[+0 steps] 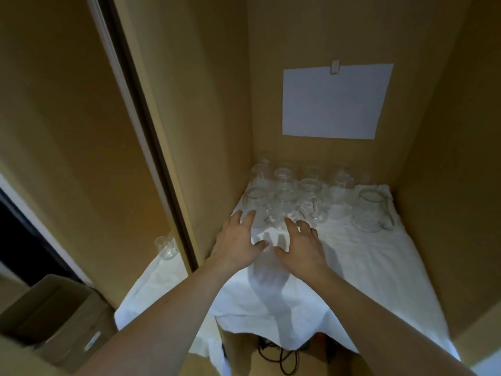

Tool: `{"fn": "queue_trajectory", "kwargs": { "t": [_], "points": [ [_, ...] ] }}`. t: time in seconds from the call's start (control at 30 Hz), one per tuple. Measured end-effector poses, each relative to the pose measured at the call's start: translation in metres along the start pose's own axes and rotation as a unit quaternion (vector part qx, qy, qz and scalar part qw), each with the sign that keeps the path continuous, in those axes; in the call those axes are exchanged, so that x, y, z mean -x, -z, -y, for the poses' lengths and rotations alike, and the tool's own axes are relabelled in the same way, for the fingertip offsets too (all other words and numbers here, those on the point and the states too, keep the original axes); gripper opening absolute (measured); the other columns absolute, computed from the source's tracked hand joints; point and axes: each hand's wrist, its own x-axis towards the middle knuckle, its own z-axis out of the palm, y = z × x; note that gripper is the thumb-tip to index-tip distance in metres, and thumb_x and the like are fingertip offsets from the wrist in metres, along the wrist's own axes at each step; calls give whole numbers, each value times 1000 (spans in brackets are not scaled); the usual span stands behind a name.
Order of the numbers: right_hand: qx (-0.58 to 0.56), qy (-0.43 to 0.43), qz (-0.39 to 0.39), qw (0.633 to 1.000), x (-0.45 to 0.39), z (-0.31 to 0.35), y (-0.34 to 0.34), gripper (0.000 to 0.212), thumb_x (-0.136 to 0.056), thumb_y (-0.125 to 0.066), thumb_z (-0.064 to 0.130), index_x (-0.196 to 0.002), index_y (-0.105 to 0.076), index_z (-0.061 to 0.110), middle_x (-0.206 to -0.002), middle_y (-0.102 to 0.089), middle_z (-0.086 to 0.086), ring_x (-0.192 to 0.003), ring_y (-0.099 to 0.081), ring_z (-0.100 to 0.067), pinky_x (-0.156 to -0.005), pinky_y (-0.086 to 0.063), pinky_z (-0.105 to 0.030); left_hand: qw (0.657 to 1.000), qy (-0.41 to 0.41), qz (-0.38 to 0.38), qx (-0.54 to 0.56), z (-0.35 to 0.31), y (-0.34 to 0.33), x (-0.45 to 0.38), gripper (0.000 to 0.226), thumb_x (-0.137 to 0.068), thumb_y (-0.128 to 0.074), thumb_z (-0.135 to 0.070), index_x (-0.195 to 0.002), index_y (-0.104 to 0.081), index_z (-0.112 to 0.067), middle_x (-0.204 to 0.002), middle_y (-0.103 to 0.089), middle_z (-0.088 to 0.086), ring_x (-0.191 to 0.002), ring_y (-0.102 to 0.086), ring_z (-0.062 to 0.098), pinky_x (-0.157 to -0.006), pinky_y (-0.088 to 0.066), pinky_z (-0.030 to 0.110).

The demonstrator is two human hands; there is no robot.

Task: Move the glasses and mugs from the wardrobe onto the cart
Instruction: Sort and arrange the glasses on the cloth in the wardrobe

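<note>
Hands reach into the wardrobe (447, 158), left hand (238, 242) and right hand (301, 245) both spread wide and holding nothing, fingertips just short of the glass mugs (284, 196) clustered at the back of the white cloth (366, 267).

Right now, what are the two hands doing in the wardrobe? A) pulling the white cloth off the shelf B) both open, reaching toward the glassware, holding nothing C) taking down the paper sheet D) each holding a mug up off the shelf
B: the left hand and right hand both have spread fingers over the white cloth, just short of the glass mugs, with nothing in either grip.
</note>
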Motion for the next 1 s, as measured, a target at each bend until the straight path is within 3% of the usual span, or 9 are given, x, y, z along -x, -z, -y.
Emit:
{"fn": "queue_trajectory", "kwargs": {
  "t": [0.37,0.6,0.73,1.0],
  "points": [
    [0,-27,-53,998,36,52,6,78,-90,-65,49,-155,-30,25,-156,-35,-9,-139,-35,-32,-109,-38,-42,997,-72,2,1,26,37,34,81,-91,-65,-54,-158,-26,-30,-162,-27,6,-146,-30,32,-113,-37,45],
    [12,-39,-63,997,76,109,-13,78,-90,-63,54,-154,-31,26,-154,-36,-7,-137,-37,-30,-108,-39,-42,993,-115,0,9,77,68,67,75,-90,-67,-49,-153,-34,-26,-148,-43,6,-137,-41,29,-109,-42,43],
    [20,-36,-62,997,98,145,-24,77,-91,-62,55,-154,-31,26,-156,-34,-7,-139,-36,-29,-109,-38,-41,995,-93,6,46,107,81,95,77,-91,-69,-46,-155,-31,-27,-161,-28,8,-147,-30,32,-116,-35,45],
    [14,-12,-48,999,136,216,-64,74,-91,-62,54,-153,-34,26,-153,-37,-6,-136,-39,-29,-108,-39,-40,997,-70,-24,29,177,115,141,72,-89,-70,-46,-150,-37,-26,-155,-38,6,-140,-38,32,-106,-40,42]
  ]
}}
